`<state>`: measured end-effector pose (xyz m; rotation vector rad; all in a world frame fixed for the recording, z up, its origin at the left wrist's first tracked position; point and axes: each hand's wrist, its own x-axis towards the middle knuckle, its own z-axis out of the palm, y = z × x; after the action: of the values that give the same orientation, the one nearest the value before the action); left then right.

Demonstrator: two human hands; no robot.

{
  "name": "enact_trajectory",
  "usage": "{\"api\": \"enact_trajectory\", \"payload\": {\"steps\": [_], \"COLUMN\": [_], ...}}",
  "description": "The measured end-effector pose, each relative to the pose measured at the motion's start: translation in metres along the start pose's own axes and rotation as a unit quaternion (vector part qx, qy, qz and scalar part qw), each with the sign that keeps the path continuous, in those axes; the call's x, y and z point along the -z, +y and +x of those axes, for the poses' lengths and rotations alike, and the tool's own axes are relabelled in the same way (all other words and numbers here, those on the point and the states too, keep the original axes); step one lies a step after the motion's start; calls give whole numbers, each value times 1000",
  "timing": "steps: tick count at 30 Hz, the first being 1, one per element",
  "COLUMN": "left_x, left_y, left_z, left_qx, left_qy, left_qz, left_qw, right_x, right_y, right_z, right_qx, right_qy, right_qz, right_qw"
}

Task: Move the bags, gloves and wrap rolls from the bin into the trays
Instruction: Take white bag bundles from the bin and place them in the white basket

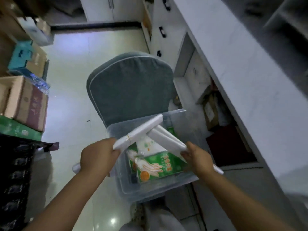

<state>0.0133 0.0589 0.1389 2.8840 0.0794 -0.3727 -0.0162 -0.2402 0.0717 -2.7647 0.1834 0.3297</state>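
My left hand [98, 157] is closed round a white banded roll of bags [138, 131] and my right hand [197, 157] round long white wrap rolls [166, 137], both above the clear plastic bin [166, 185], where the crossed ends could snag and slip free.

Floor [70, 90]: pale glossy tile, a bright glare patch at 11 o'clock. Chair [131, 87]: grey-green upholstered, pale piping, at centre. Counter [250, 77]: white, running 12 to 4 o'clock, open shelf niches beneath. Cardboard boxes [25, 100]: stacked at 9 o'clock. White cabinet doors [110, 9] at 12 o'clock. Lighting dim.
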Motion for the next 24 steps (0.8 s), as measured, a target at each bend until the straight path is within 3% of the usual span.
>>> {"api": "enact_trajectory", "payload": {"steps": [4, 9, 16, 24], "left_x": [34, 63, 64, 9], "left_y": [46, 136, 284, 461], "left_z": [-5, -21, -79, -182], "left_qx": [-81, -178, -348, -508], "left_qy": [75, 81, 48, -74], "left_qz": [-55, -123, -134, -117], "left_qw": [992, 973, 927, 850], "right_x": [58, 123, 201, 241], "right_y": [4, 30, 113, 243], "right_z": [-42, -103, -198, -314], "right_qx": [-70, -162, -272, -359], "right_qy": [81, 203, 358, 493], "right_qz": [92, 198, 323, 372], "right_qw": [990, 945, 833, 700]}}
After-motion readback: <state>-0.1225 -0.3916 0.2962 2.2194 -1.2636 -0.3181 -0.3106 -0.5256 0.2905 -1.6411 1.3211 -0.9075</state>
